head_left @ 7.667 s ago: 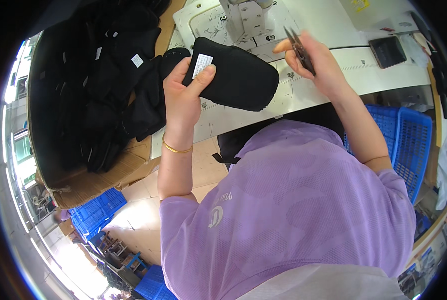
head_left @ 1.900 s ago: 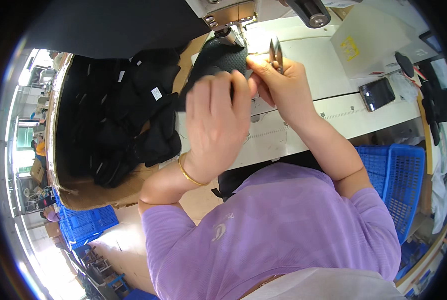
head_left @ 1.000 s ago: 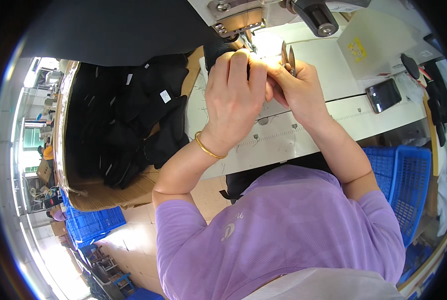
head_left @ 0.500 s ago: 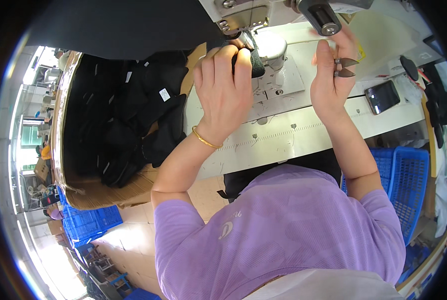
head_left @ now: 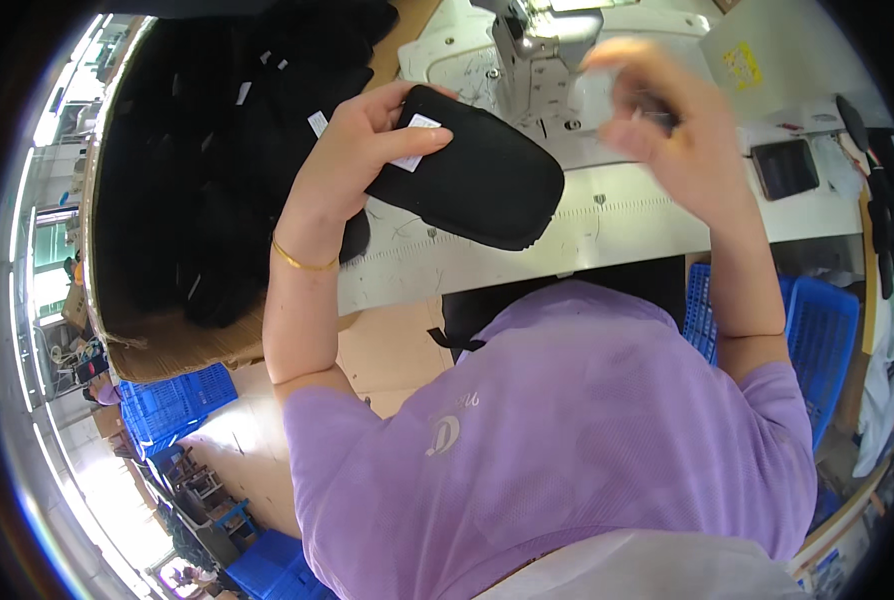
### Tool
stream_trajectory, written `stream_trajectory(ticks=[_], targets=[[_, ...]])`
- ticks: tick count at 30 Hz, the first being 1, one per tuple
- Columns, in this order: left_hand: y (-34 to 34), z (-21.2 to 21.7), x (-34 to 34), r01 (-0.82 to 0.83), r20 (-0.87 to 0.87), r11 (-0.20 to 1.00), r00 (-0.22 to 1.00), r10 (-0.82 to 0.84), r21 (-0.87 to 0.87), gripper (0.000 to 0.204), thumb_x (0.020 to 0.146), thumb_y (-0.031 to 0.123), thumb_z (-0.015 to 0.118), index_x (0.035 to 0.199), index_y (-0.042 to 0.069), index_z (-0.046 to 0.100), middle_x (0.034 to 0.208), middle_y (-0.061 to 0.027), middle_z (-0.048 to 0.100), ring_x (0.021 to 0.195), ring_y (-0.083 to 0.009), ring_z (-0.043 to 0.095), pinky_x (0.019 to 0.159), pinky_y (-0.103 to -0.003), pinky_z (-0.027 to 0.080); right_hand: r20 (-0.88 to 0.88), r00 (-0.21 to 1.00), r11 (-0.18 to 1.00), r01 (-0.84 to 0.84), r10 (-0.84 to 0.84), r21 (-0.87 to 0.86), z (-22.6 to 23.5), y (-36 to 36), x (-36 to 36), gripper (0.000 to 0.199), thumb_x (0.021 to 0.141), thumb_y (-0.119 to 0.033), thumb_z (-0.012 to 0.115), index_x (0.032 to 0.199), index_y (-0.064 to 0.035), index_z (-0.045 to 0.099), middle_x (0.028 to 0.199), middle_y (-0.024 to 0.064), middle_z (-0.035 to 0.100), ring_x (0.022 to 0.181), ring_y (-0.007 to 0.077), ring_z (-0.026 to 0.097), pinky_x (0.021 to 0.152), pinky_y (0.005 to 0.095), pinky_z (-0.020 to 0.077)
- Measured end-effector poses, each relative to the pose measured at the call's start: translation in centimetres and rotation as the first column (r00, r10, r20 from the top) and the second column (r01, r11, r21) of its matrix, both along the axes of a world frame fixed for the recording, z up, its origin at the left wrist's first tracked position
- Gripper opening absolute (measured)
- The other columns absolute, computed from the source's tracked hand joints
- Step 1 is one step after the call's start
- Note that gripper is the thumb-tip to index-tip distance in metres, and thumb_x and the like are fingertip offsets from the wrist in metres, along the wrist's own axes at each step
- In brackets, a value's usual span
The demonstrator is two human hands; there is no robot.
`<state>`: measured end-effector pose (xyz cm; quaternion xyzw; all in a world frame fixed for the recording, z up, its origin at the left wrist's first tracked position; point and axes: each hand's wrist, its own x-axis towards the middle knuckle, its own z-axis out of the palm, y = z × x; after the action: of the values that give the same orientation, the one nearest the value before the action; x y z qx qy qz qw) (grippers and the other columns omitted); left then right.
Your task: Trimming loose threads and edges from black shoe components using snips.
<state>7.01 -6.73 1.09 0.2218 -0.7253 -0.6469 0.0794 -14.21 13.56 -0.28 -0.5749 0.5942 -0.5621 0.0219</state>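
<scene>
My left hand (head_left: 345, 152) grips a flat, black, pouch-shaped fabric piece (head_left: 492, 185) by its upper left end, thumb on top beside a white label (head_left: 419, 140). The piece tilts toward me over the front edge of the white sewing table (head_left: 387, 270), its rounded end pointing right. My right hand (head_left: 682, 145), smeared by motion, is raised to the right of the piece and apart from it. Thread snips (head_left: 657, 110) show as a dark blur in its curled fingers. Beyond both hands is the sewing machine (head_left: 527, 45).
On the left, a cardboard box (head_left: 182, 352) holds a heap of black fabric pieces (head_left: 187, 180) with white labels. A dark phone (head_left: 784, 168) lies on the table at right. Blue plastic baskets (head_left: 822, 345) stand below the table's right side and on the floor at left (head_left: 182, 400).
My left hand has drawn the black piece away from the machine, toward me and left. My right hand still holds the snips and has turned. The view has shifted, showing less of the machine head.
</scene>
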Motion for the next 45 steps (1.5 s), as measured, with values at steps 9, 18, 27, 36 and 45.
stream_trajectory(ticks=[9, 18, 27, 36, 45], targets=[[1.1, -1.2, -2.5, 0.246, 0.08, 0.96, 0.963, -0.258, 0.137, 0.044, 0.077, 0.014, 0.068, 0.119, -0.001, 0.062, 0.096, -0.0052, 0.069, 0.086, -0.0096, 0.065, 0.08, -0.02, 0.05, -0.203, 0.974, 0.97, -0.054, 0.104, 0.238, -5.3, -0.3, 1.4, 0.03, 0.091, -0.031, 0.064, 0.098, -0.0028, 0.067, 0.079, 0.0078, 0.057, 0.068, 0.0242, 0.06, 0.061, 0.0337, 0.0469], [1.8, -1.8, -3.2, 0.312, 0.103, 0.931, 0.936, -0.335, 0.191, 0.047, 0.076, 0.012, 0.069, 0.121, -0.002, 0.061, 0.096, -0.006, 0.069, 0.084, -0.0099, 0.065, 0.079, -0.021, 0.051, -0.273, 0.934, 0.95, -0.152, 0.228, 0.274, -5.3, -0.3, 1.3, 0.025, 0.088, -0.028, 0.067, 0.097, -0.0046, 0.068, 0.08, 0.0058, 0.058, 0.063, 0.0224, 0.059, 0.056, 0.0324, 0.0467], [0.7, -2.6, -2.7, 0.129, -0.046, 0.735, 0.99, -0.132, 0.666, 0.037, 0.088, 0.024, 0.069, 0.116, 0.0, 0.064, 0.11, -0.008, 0.064, 0.095, -0.0131, 0.061, 0.083, -0.027, 0.05, -0.244, 0.965, 0.989, -0.064, 0.095, 0.133, -6.5, 1.2, 4.3, 0.033, 0.082, -0.026, 0.074, 0.108, -0.0076, 0.064, 0.074, 0.0021, 0.053, 0.058, 0.0151, 0.054, 0.05, 0.0279, 0.0438], [0.1, -4.2, -1.2, 0.115, -0.104, 0.91, 0.991, -0.08, 0.399, 0.032, 0.086, 0.011, 0.068, 0.114, -0.001, 0.064, 0.096, -0.0041, 0.07, 0.084, -0.0103, 0.065, 0.08, -0.024, 0.051, 0.798, 0.574, 0.88, -0.458, 0.185, 0.126, -8.8, 0.4, 2.7, 0.033, 0.103, -0.029, 0.048, 0.117, -0.002, 0.06, 0.077, -0.0063, 0.05, 0.064, 0.0022, 0.039, 0.056, 0.0158, 0.0293], [0.3, -4.6, -1.8, 0.212, -0.121, 0.813, 0.977, -0.175, 0.542, 0.036, 0.084, 0.007, 0.067, 0.117, -0.004, 0.063, 0.099, -0.0075, 0.07, 0.088, -0.0114, 0.066, 0.083, -0.025, 0.051, 0.502, 0.822, 0.937, -0.343, 0.268, 0.061, -8.1, -0.7, 3.1, 0.032, 0.1, -0.032, 0.054, 0.104, -0.001, 0.064, 0.079, -0.0032, 0.057, 0.071, 0.0046, 0.049, 0.062, 0.0204, 0.0404]])
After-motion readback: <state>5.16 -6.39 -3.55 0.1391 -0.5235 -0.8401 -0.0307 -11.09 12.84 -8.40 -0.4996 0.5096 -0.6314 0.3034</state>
